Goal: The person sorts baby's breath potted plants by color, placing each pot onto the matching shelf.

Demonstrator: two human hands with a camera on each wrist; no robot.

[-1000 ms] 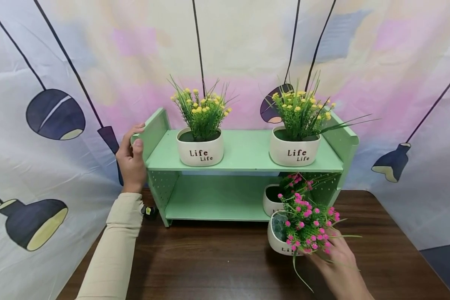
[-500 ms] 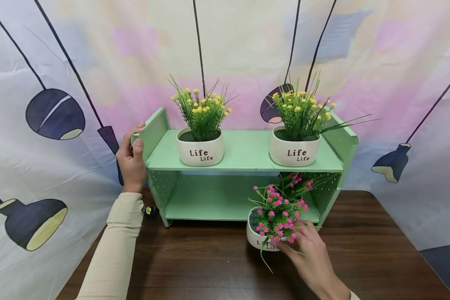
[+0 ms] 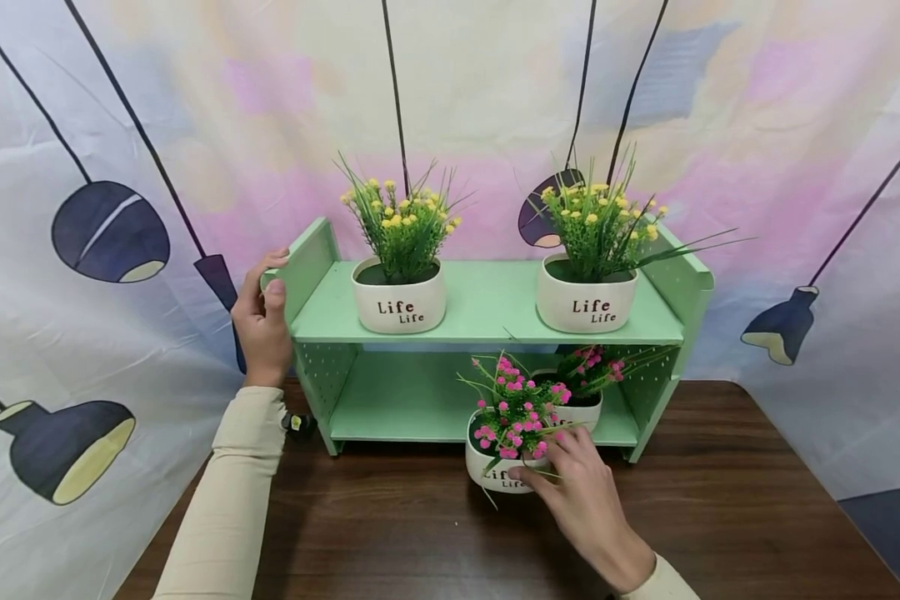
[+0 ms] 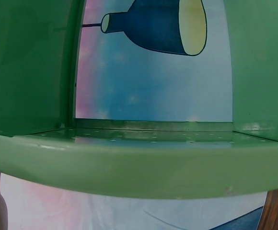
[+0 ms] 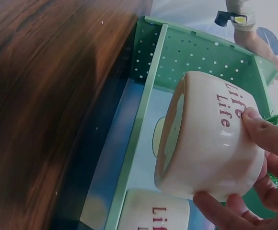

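In the head view, my right hand [image 3: 581,492] holds a white flowerpot [image 3: 495,471] with pink artificial flowers in front of the lower shelf. The right wrist view shows the thumb on the front of this tilted pot [image 5: 215,143] and the fingers around its side, its underside off the table. Behind it, a second pink-flowered pot [image 3: 581,412] stands on the lower shelf at the right. My left hand [image 3: 264,333] grips the left side panel of the green two-tier shelf [image 3: 487,300]. Only a sliver of that hand shows in the left wrist view.
Two white pots with yellow flowers, a left pot [image 3: 401,300] and a right pot [image 3: 588,304], stand on the top tier. The shelf rests on a dark wooden table [image 3: 390,533]. A cloth backdrop [image 3: 465,83] printed with lamps hangs behind.
My right hand has moved left with the pink-flowered pot, from the shelf's right end to near its middle. More of the pot behind now shows. The left hand stays put.
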